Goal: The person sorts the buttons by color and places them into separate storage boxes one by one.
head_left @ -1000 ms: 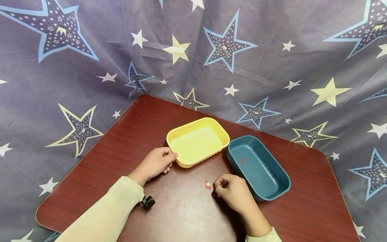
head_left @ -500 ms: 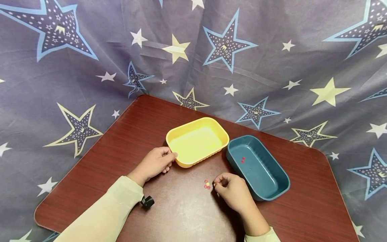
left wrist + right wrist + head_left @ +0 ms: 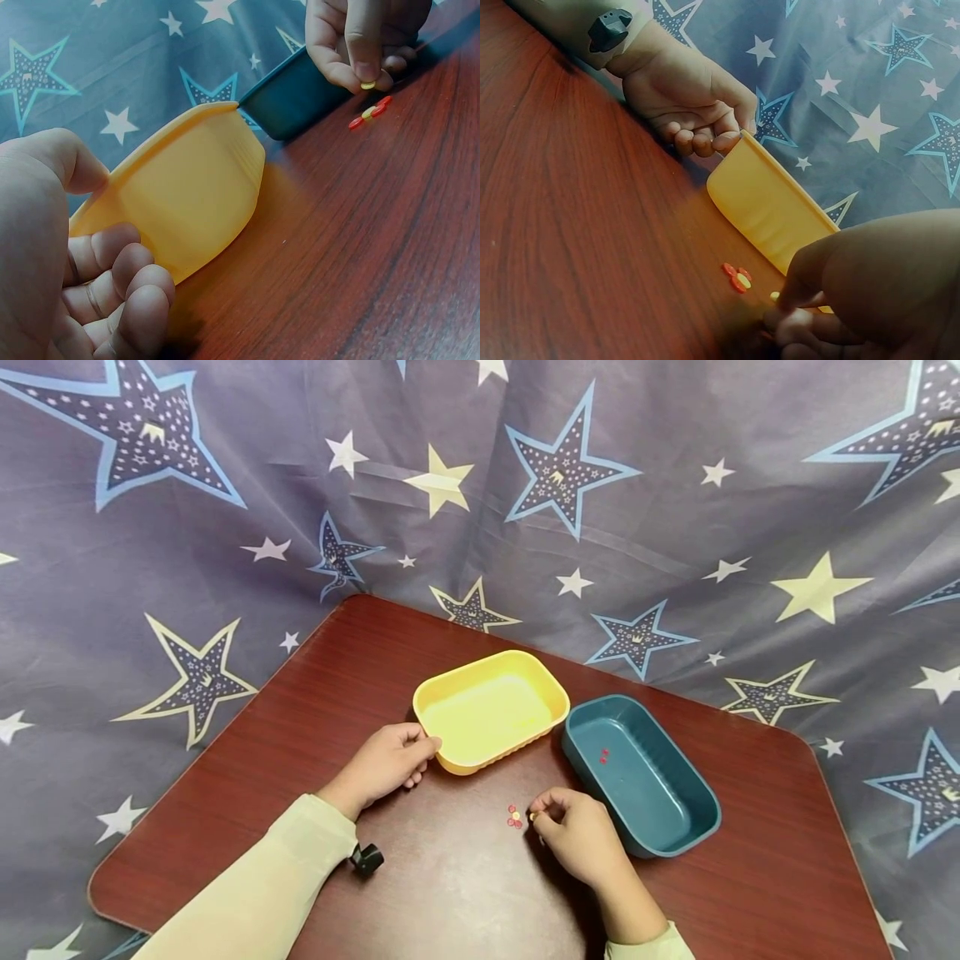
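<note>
My left hand (image 3: pixel 390 764) pinches the near-left rim of a yellow plastic tub (image 3: pixel 487 718), thumb at the edge and the other fingers curled below. Between the thumb and forefinger of my right hand (image 3: pixel 581 839) is a small round yellow button (image 3: pixel 367 85), held close over the table. Just left of those fingertips lies a small cluster of red buttons (image 3: pixel 356 123) with one yellow button (image 3: pixel 368 112) among them. A teal tub (image 3: pixel 652 777) stands beside my right hand, and a couple of red buttons (image 3: pixel 603 757) lie on its floor.
Both tubs stand on a dark red wooden table (image 3: pixel 315 693), their near corners almost meeting. A star-patterned curtain (image 3: pixel 480 485) hangs behind the table's back and side edges. A black wrist camera (image 3: pixel 367 860) sits at the left cuff.
Both hands stay in nearly the same places. The yellow button shows more clearly at my right fingertips now.
</note>
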Motion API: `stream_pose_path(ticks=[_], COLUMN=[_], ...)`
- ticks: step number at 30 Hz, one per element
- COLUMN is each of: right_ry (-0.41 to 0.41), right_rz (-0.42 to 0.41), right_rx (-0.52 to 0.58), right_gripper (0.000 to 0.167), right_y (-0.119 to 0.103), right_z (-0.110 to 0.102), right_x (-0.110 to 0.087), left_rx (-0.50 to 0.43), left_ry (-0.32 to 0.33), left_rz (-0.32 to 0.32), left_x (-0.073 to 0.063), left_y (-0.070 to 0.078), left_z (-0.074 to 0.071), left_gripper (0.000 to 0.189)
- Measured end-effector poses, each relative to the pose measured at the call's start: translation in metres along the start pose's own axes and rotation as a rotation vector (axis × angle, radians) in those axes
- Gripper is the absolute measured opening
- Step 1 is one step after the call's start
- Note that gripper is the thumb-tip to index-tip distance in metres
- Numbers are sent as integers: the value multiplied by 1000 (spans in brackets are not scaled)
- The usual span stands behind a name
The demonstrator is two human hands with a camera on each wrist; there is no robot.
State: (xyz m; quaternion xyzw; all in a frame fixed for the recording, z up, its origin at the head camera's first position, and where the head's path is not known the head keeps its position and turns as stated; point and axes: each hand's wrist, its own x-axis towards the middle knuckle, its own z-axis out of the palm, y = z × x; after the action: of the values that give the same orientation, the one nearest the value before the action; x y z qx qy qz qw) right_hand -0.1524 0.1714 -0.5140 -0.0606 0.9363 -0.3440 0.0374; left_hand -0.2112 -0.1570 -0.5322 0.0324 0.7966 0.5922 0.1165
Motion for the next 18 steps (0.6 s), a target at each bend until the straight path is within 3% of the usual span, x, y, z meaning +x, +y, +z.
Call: stream_pose_path(ticks=[18], right_ry=[-21], right_rz=[12], right_rx=[25], right_gripper=[16], right_y=[-2], right_z=[-3], right_x=[1], left_rx=[5], left_ry=[-8], left_rz=[-5], left_x=[0], left_y=[1], left_z=[-1], left_gripper=[44])
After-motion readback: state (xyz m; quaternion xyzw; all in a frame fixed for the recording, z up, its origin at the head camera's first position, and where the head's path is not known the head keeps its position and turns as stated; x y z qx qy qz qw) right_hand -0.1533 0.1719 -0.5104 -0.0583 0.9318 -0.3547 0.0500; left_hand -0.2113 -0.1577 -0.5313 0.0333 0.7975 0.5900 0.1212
